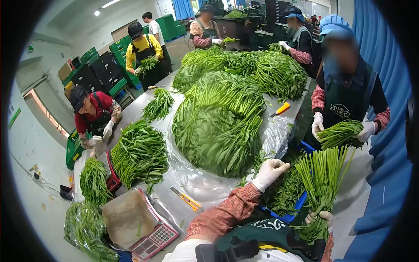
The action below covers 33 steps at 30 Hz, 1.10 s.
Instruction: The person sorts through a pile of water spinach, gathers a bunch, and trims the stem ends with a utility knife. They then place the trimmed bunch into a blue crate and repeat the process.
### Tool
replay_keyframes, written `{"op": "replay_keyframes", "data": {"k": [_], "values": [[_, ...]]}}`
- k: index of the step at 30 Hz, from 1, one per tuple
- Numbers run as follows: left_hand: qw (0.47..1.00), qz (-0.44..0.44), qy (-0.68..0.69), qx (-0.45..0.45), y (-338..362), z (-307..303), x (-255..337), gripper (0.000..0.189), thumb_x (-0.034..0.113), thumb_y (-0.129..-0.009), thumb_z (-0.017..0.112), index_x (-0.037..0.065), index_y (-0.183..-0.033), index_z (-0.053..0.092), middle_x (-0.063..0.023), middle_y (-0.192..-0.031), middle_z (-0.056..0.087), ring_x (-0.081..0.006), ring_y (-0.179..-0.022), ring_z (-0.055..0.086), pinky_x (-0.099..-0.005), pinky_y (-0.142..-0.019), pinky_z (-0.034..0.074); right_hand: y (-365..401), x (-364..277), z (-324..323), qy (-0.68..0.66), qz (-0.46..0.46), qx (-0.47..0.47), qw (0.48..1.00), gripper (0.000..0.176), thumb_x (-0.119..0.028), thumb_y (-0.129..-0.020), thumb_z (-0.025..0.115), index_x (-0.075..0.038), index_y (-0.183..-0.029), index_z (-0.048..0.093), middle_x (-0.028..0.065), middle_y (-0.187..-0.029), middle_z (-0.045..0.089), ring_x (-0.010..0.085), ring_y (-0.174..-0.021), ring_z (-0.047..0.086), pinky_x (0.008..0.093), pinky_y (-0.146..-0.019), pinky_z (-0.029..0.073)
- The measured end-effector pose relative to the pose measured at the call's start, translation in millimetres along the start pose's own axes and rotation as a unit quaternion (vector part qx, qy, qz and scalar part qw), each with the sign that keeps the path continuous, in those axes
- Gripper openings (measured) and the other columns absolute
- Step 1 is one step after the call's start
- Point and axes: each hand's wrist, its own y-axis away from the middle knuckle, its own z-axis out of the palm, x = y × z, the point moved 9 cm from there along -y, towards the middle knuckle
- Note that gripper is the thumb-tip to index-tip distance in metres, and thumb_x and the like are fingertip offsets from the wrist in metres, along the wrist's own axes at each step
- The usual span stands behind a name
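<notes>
My left hand (270, 174), in a white glove, has its fingers drawn together above a blue crate (301, 201) of loose leaves; anything between the fingertips is too small to make out. Lower right, my right hand (322, 218), also gloved, is closed around a bunch of long green stems (324, 174), cut ends up and leaves hanging below the grip. Left of the crate, a large heap of leafy greens (218, 131) lies on clear plastic. An orange-handled knife (187, 199) rests on the table left of my left forearm.
A pink scale (155, 242) with a metal pan (130, 218) stands lower left, beside bagged greens (87, 229). More greens (139, 153) lie behind it. Another orange knife (280, 109) is right of the heap. Co-workers surround the table; one at right (349, 96) holds greens.
</notes>
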Motion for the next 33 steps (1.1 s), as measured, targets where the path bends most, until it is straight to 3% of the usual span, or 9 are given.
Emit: {"op": "replay_keyframes", "data": {"k": [2, 3, 6, 13, 19, 26, 33], "values": [[0.992, 0.108, 0.034, 0.063, 2.7, -1.7, 6.9, 0.029, 0.023, -0.091, 0.071, -0.004, -0.102, 0.071, -0.0105, -0.097, 0.073, -0.0137, -0.091, 0.066, -0.028, -0.085, 0.051, -3.6, -0.3, 1.4, -0.027, -0.006, -0.021, 0.999, 0.037, -0.028, -0.084, 0.056, 0.005, -0.096, 0.067, 0.012, -0.077, 0.057, 0.0275, -0.076, 0.051, 0.0414, -0.072, 0.044], [0.989, 0.113, 0.076, 0.062, 1.6, 0.8, 3.8, 0.031, 0.022, -0.092, 0.069, -0.004, -0.109, 0.07, -0.0101, -0.097, 0.073, -0.0141, -0.092, 0.065, -0.0279, -0.087, 0.05, -4.1, 1.0, -1.9, -0.032, -0.008, -0.02, 0.999, 0.037, -0.028, -0.084, 0.055, 0.005, -0.097, 0.067, 0.0123, -0.078, 0.058, 0.0277, -0.076, 0.051, 0.0417, -0.072, 0.044], [0.999, 0.049, -0.017, -0.01, -0.4, 6.5, -4.0, 0.031, 0.022, -0.092, 0.069, -0.005, -0.107, 0.07, -0.0089, -0.097, 0.073, -0.0138, -0.091, 0.065, -0.028, -0.087, 0.05, -4.7, -1.7, 8.3, -0.022, -0.017, 0.003, 1.0, 0.037, -0.026, -0.086, 0.055, 0.006, -0.099, 0.067, 0.0127, -0.081, 0.059, 0.0279, -0.077, 0.052, 0.042, -0.073, 0.045], [0.998, -0.031, 0.04, -0.043, 3.7, 15.0, -12.5, 0.026, 0.026, -0.094, 0.067, 0.001, -0.089, 0.072, -0.0028, -0.08, 0.07, -0.0068, -0.077, 0.06, -0.0239, -0.073, 0.049, -8.1, 2.5, 1.7, -0.038, -0.029, -0.025, 0.999, 0.034, -0.023, -0.087, 0.055, 0.007, -0.099, 0.067, 0.0136, -0.084, 0.062, 0.0278, -0.077, 0.055, 0.042, -0.076, 0.046], [0.997, 0.022, 0.073, -0.026, 1.7, 17.8, -15.0, 0.026, 0.025, -0.094, 0.066, -0.001, -0.094, 0.071, -0.0029, -0.082, 0.069, -0.0079, -0.075, 0.06, -0.0245, -0.072, 0.049, -8.7, -0.1, 7.8, -0.02, -0.042, -0.004, 0.999, 0.032, -0.023, -0.087, 0.054, 0.006, -0.092, 0.065, 0.0114, -0.082, 0.06, 0.0256, -0.075, 0.052, 0.0408, -0.074, 0.044], [0.998, 0.004, 0.05, -0.044, 3.2, 23.6, -25.9, 0.025, 0.021, -0.093, 0.065, -0.003, -0.097, 0.07, -0.003, -0.082, 0.069, -0.0091, -0.075, 0.061, -0.025, -0.072, 0.05, -12.7, 4.1, 22.3, -0.005, -0.012, -0.008, 1.0, 0.03, -0.026, -0.087, 0.053, 0.003, -0.083, 0.06, 0.0095, -0.076, 0.055, 0.0248, -0.073, 0.048, 0.0397, -0.07, 0.042], [0.997, 0.008, 0.044, -0.063, 0.1, 27.2, -28.3, 0.025, 0.021, -0.094, 0.064, -0.003, -0.098, 0.07, -0.0033, -0.084, 0.069, -0.0088, -0.076, 0.061, -0.0248, -0.073, 0.05, -15.0, 2.9, 22.8, 0.0, -0.004, -0.004, 1.0, 0.031, -0.027, -0.087, 0.053, 0.003, -0.084, 0.06, 0.0113, -0.076, 0.055, 0.0265, -0.076, 0.049, 0.0408, -0.07, 0.043]]}}
